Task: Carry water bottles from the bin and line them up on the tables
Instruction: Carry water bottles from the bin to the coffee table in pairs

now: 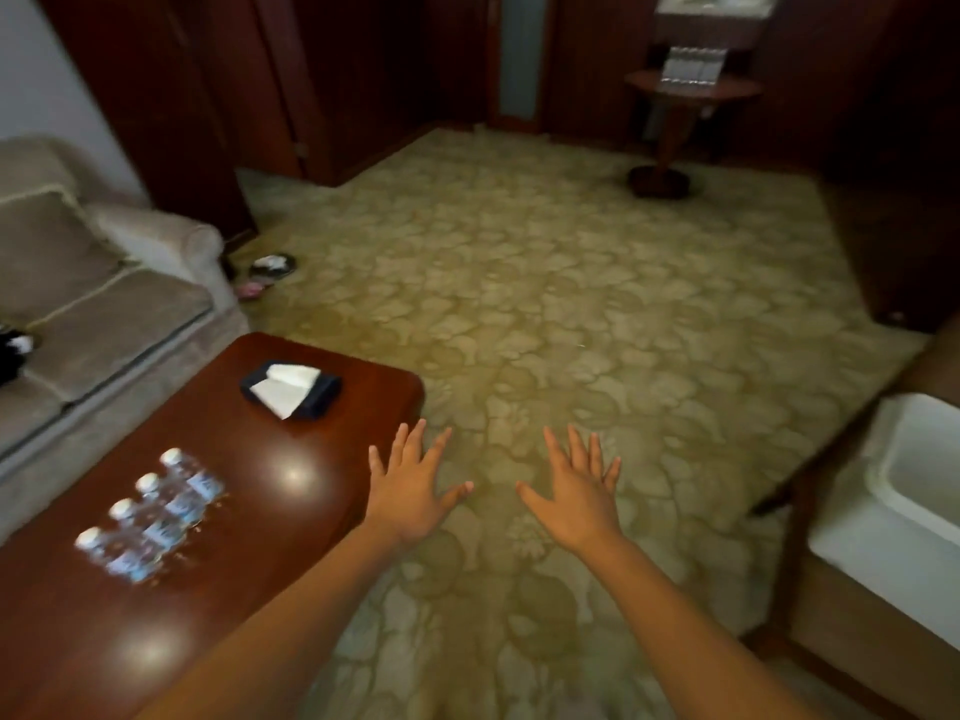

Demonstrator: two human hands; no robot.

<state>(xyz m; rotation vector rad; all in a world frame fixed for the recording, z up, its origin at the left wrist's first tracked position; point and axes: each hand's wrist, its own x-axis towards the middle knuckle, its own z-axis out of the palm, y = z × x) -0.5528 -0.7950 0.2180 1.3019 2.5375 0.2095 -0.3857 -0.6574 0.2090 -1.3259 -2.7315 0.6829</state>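
Head view. Both hands are empty and held palm-down above the patterned carpet (519,304), fingers straight and fanned wide. The left hand (410,491) hovers at the corner edge of the dark wooden coffee table (311,517); the right hand (579,493) is just beside it, thumbs pointing toward each other.

Four small water bottles (150,517) stand upright in a row on the coffee table, well to the left of the left fingertips and nearer the body, white caps up. A tissue box (291,389) lies on the same table beyond and to the left of the left fingertips. The white bin (857,532) sits well to the right of the right fingers; its inside is mostly cut off by the frame, so its contents cannot be told. Far ahead of both sets of fingertips, a round pedestal table (727,90) carries a further group of bottles (691,67), blurred. A beige sofa (104,314) lies beyond the coffee table.

Handling, as judged: the bottles look like thin clear plastic, filled and capped, so moderately light, smooth, and yielding if squeezed hard. The firmest hold is likely around the mid-body label band or at the stiff neck under the cap, which should allow several to be carried per hand.
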